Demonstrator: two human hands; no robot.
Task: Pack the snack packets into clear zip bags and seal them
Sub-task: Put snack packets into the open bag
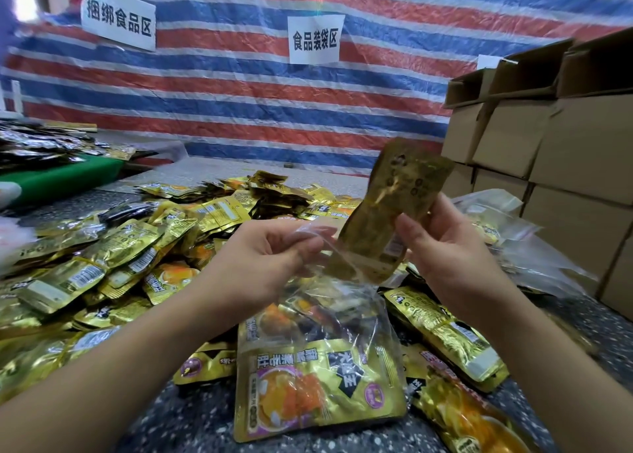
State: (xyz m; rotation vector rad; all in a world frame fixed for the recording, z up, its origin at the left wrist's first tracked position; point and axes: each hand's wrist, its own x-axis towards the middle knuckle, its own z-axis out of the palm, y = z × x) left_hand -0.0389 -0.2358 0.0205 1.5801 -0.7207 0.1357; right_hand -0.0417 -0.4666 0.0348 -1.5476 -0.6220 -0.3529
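A heap of gold snack packets point(113, 257) (too many to count) spreads toward 9 o'clock. The left hand point(263, 264) pinches the mouth of one clear zip bag point(322, 360), which hangs at centre with several packets inside. The right hand point(445, 247) grips one gold packet point(387, 212), its long axis tilted toward 1 o'clock, lower end entering the bag. Stacked cardboard boxes point(548, 137) stand at 2 o'clock.
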